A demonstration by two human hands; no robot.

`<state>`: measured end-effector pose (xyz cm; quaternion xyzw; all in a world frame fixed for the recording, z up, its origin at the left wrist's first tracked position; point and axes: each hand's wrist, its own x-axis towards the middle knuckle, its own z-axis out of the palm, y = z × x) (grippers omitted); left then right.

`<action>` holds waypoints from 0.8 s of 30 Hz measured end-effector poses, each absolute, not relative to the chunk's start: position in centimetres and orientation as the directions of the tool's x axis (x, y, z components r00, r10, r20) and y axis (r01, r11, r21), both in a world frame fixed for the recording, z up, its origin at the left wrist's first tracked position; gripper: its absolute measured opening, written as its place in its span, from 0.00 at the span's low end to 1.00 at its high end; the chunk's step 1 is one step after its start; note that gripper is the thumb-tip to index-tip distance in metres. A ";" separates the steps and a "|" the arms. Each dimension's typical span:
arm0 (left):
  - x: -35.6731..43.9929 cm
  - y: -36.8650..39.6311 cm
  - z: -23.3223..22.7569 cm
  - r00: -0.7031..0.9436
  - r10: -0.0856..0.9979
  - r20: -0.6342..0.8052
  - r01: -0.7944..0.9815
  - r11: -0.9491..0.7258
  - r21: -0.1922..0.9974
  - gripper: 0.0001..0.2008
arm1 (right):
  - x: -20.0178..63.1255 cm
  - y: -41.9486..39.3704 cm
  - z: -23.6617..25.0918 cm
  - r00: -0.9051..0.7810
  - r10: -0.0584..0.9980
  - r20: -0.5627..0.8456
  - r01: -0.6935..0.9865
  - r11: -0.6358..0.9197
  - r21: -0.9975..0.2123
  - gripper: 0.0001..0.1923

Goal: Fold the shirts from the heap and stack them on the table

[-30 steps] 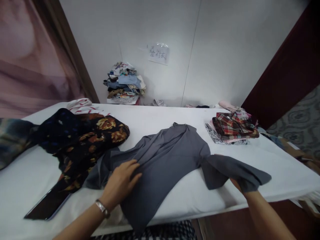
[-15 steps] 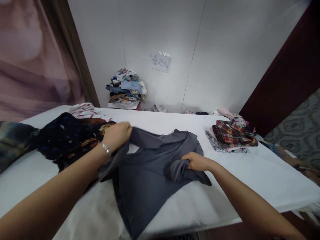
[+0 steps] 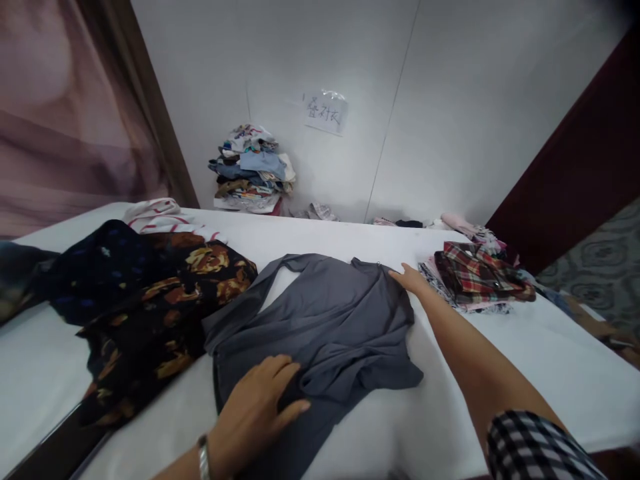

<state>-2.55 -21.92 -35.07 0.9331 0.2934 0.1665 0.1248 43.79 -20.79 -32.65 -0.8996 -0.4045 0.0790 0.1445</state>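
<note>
A dark grey long-sleeved shirt (image 3: 320, 300) lies spread on the white table, with one sleeve (image 3: 240, 307) stretched out to the left and loose folds across its lower middle. Flat on the lower part of the shirt rests my left hand (image 3: 260, 403), fingers extended and thumb apart. My right hand (image 3: 411, 279) is at the shirt's upper right edge, near the collar. Its visible digits are apart and one touches the cloth; the rest of the fingers are partly hidden.
Left of the shirt lie a black floral garment (image 3: 185, 300), a navy one (image 3: 107, 267) and a white-and-red one (image 3: 160, 217). A folded plaid shirt (image 3: 477, 273) tops a pile at right. Stacked clothes (image 3: 255, 170) stand by the wall under a paper sign (image 3: 325, 113).
My left hand has let go of the sleeve and come down onto the shirt's lower part. My right hand has released the bunched cloth and moved up to the upper right edge. The shirt lies flatter.
</note>
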 end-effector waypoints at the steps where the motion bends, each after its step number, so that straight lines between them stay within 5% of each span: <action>1: -3.7 -22.1 -35.9 0.735 0.623 0.268 0.545 -0.778 0.313 0.20 | 44.0 -20.1 -33.1 0.662 0.748 -0.059 0.699 -0.643 -0.313 0.39; 4: -6.3 -21.0 -37.1 0.566 0.749 0.344 0.697 -0.658 0.284 0.25 | 43.4 -17.7 -34.1 0.610 0.785 -0.108 0.733 -0.610 -0.301 0.37; 9: -6.9 -19.4 -37.0 0.416 0.849 0.325 0.822 -0.504 0.266 0.18 | 42.2 -15.2 -34.1 0.497 0.863 -0.095 0.794 -0.496 -0.351 0.16; 11: -5.6 -18.3 -36.4 0.500 0.824 0.265 0.792 -0.559 0.245 0.12 | 43.1 -15.3 -33.5 0.546 0.837 -0.028 0.774 -0.517 -0.365 0.16; 17: 1.7 -9.6 -32.4 0.680 0.702 0.211 0.683 -0.711 0.167 0.10 | 47.4 -18.8 -32.0 0.825 0.548 0.140 0.540 -0.691 -0.480 0.30; 20: 4.4 -8.0 -31.3 0.604 0.734 0.311 0.708 -0.673 0.214 0.10 | 47.0 -21.9 -32.2 0.790 0.571 0.223 0.590 -0.609 -0.530 0.31; 24: 3.6 -13.8 -32.4 0.751 0.581 0.315 0.517 -0.813 0.268 0.11 | 41.8 -28.0 -33.6 0.590 0.775 0.226 0.632 -0.270 -0.726 0.22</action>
